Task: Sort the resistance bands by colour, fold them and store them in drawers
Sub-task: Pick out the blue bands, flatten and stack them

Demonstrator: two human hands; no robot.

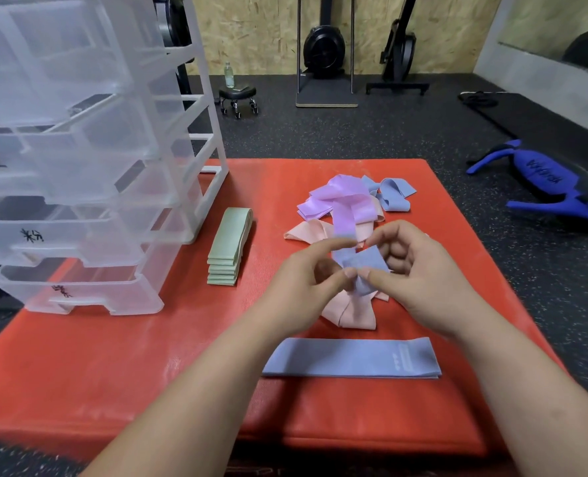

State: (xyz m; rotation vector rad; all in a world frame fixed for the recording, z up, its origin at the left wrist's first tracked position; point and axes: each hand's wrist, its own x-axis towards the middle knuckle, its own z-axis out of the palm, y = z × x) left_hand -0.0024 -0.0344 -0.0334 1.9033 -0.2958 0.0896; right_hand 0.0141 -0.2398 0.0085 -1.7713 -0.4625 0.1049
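Drawer unit (79,166): clear plastic, standing at 9 to 10 o'clock on the red mat (113,366); several drawers are pulled partway out, and some fronts carry black handwriting I cannot read.

Green bands (228,246): a neat folded stack lying flat at about 11 o'clock on the mat, just beside the drawer unit's right side.

Left hand (306,287): raised over the middle of the mat, thumb and forefinger pinching the left part of the held blue band (364,266).

Held blue band: crumpled between the two hands, lifted above the pink bands, with a strip running up toward 12 o'clock into the heap.

Flat blue band (351,358): laid out straight at 5 o'clock on the mat, below both wrists, apart from the heap.

Pink bands (351,313): loose under the hands — one more shows at the heap's left edge.

Purple bands (344,201): glossy, tangled on top of the heap at 1 o'clock.

Loose blue bands (392,194): curled at the heap's far right, touching the purple ones.

Right hand (419,280): thumb and forefinger clamped on the held blue band's right part, the other fingers curled behind it.

Blue bag (543,177): on the dark speckled floor at 2 o'clock, well apart from the mat.
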